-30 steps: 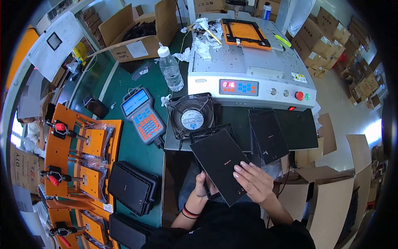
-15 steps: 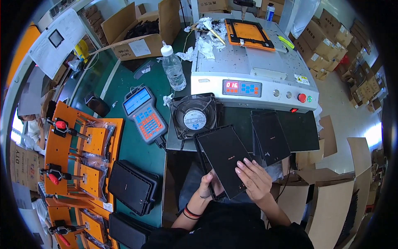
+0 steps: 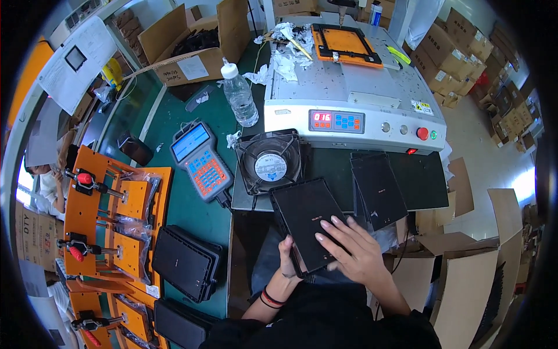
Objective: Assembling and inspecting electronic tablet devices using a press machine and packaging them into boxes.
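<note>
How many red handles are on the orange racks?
3: top handle and middle handle on the upper orange rack, bottom handle on the lower rack. More may be hidden.

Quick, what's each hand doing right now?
Left hand: holding the flat black piece by its left side.
Right hand: open, laid over its face.
</note>
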`<control>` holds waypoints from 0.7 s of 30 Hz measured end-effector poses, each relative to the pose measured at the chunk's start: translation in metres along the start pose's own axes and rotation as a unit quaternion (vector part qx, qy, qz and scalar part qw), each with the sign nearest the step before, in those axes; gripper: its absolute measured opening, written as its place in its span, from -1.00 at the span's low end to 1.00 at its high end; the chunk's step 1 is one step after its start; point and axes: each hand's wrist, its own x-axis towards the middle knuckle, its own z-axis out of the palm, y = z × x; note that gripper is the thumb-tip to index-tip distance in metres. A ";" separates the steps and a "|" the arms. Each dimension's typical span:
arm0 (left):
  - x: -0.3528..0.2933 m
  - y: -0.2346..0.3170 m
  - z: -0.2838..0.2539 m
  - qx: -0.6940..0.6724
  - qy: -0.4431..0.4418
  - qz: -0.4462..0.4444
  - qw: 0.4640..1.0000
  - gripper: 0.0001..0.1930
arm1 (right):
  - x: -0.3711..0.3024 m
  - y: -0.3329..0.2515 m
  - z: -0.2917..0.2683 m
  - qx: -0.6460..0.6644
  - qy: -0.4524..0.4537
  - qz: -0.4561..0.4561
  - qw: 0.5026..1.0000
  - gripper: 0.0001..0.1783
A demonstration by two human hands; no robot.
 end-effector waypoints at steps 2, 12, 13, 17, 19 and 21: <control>0.001 -0.003 0.005 -0.051 0.023 -0.002 0.998 -0.15 | 0.001 -0.007 -0.013 0.007 -0.067 -0.003 0.998 -0.53; 0.004 0.026 0.048 0.330 -0.023 -0.039 0.943 -0.41 | -0.061 -0.029 0.005 0.749 0.234 0.458 0.417 -0.46; 0.007 0.033 0.050 0.420 -0.027 -0.017 0.907 -0.41 | -0.059 -0.029 0.005 0.722 0.225 0.467 0.457 -0.48; 0.006 0.033 0.062 0.501 -0.013 0.028 0.865 -0.39 | -0.058 -0.027 0.015 0.633 0.201 0.448 0.598 -0.53; 0.007 0.027 0.057 0.561 0.007 0.094 0.823 -0.43 | -0.054 -0.022 0.019 0.587 0.199 0.413 0.667 -0.53; 0.005 0.028 0.053 0.571 0.028 0.116 0.812 -0.44 | -0.045 -0.016 0.020 0.612 0.195 0.395 0.657 -0.51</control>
